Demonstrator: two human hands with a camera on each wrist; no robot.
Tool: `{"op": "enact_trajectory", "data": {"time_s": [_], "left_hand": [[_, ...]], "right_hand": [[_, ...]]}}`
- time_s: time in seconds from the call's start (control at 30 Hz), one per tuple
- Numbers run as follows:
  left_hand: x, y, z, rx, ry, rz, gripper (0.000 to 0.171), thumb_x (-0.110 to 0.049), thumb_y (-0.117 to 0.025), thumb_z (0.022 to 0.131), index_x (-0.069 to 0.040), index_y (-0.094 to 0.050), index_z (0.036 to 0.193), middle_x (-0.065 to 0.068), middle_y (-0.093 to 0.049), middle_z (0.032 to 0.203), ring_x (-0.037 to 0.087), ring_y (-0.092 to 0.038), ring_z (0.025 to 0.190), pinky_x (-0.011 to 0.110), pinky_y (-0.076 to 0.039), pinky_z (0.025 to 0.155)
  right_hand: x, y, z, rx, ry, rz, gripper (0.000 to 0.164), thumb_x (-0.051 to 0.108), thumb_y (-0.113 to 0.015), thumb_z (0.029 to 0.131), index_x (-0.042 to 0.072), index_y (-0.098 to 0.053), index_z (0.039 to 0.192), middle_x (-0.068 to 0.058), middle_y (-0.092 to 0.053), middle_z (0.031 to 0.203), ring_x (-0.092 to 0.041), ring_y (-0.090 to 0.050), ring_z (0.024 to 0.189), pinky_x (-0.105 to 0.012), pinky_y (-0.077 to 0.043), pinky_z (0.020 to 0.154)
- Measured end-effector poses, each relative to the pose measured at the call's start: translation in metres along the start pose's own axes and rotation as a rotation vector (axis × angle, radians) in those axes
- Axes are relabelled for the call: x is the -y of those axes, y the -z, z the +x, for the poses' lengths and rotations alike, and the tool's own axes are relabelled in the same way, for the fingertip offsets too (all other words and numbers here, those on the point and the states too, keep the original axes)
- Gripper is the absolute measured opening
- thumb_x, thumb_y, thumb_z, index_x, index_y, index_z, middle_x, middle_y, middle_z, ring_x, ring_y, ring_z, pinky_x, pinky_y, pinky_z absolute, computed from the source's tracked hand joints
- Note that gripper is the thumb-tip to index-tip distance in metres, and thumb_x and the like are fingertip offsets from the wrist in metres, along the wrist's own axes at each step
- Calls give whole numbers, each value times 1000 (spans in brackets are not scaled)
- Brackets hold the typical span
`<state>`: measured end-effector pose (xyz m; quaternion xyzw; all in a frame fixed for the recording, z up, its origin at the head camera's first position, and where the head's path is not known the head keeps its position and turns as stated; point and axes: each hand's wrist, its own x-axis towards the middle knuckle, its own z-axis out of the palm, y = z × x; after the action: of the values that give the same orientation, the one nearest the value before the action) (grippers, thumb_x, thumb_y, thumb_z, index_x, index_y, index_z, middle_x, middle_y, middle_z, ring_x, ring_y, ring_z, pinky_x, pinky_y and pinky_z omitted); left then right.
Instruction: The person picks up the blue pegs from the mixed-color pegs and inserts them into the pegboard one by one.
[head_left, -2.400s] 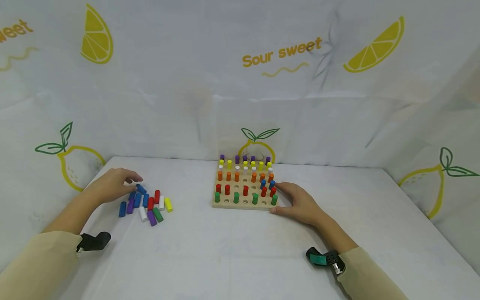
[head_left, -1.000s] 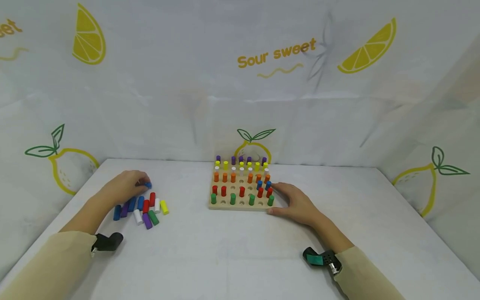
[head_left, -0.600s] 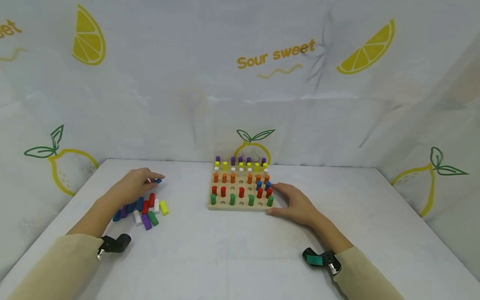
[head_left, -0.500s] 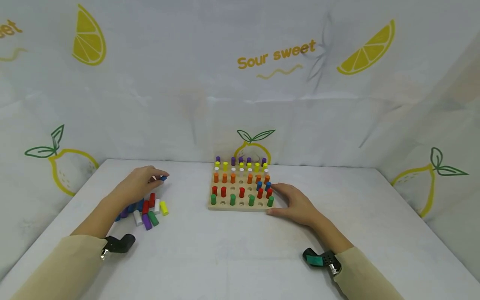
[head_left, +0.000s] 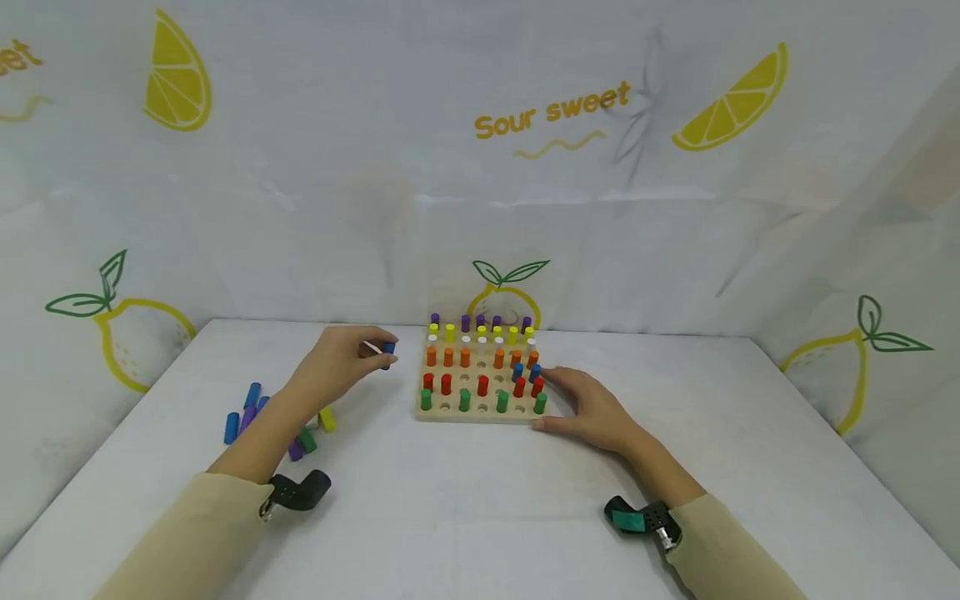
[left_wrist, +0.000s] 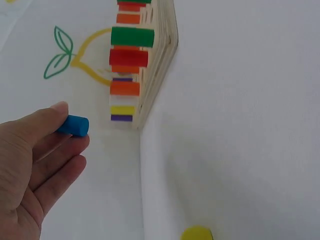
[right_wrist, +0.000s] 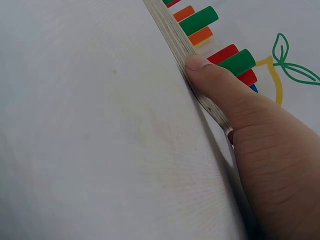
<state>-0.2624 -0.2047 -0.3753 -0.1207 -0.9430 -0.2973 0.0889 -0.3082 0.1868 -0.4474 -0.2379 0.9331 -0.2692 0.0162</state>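
Note:
In the head view, my left hand (head_left: pixel 337 362) pinches a blue peg (head_left: pixel 388 350) between thumb and fingers, just left of the wooden pegboard (head_left: pixel 468 417). The left wrist view shows that peg (left_wrist: pixel 78 126) sticking out past the thumb, its end free. Rows of purple, yellow, white, orange, blue, red and green pegs stand upright in the board, with some holes bare in the nearer rows. My right hand (head_left: pixel 592 404) holds the board's near right corner. Its thumb (right_wrist: pixel 207 70) presses the front edge in the right wrist view, and the other fingers are largely hidden there.
Loose pegs lie on the white-covered table at left, among them a blue peg (head_left: pixel 232 428), a green peg (head_left: pixel 307 440) and a yellow peg (head_left: pixel 327 419). My left forearm hides part of the pile. A lemon-printed cloth (head_left: pixel 360 167) hangs behind.
My left hand has picked a blue peg from the loose pile and carried it right, up close to the board. The peg has turned more upright. My right hand has stayed at the board.

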Motion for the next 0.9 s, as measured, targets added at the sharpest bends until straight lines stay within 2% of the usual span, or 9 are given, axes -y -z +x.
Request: {"op": "enact_trajectory", "data": {"time_s": [0.23,0.4,0.57,0.7,0.9], "left_hand": [[-27,-18,11,-28,-35,-62,31,-17,-76,91,-8,-72,121,7,-78,105,20,-74,91,36,-63,82],[-45,-34,20,-31,-62,-118,28,-15,-77,89,-7,-74,116,6,-78,103,19,-74,91,33,-63,81],[-61,-50,29,-24,-85,-139,28,-15,-77,89,-7,-75,116,5,-78,100,16,-73,88,25,-61,75],[-71,-64,36,-48,-107,-164,27,-15,-77,89,-6,-76,115,5,-78,99,15,-73,87,26,-62,77],[-81,-84,46,-34,-67,-182,27,-21,-74,92,-10,-75,117,0,-77,99,12,-68,88,27,-60,79]], "right_hand": [[1,0,1,0,8,0,89,56,-80,79,14,-48,151,-14,-49,155,-39,-41,146,-63,-35,117],[0,0,1,-7,17,0,88,55,-81,79,14,-49,150,-13,-50,154,-38,-41,146,-63,-36,117],[0,-1,1,-4,12,4,88,55,-81,78,15,-49,150,-12,-50,154,-38,-41,146,-63,-36,117],[0,-1,1,-2,13,4,88,56,-81,79,15,-49,150,-12,-50,154,-38,-41,146,-63,-35,117],[0,1,1,-10,25,-7,87,55,-80,79,14,-49,150,-13,-50,154,-39,-42,146,-63,-36,117]]}}
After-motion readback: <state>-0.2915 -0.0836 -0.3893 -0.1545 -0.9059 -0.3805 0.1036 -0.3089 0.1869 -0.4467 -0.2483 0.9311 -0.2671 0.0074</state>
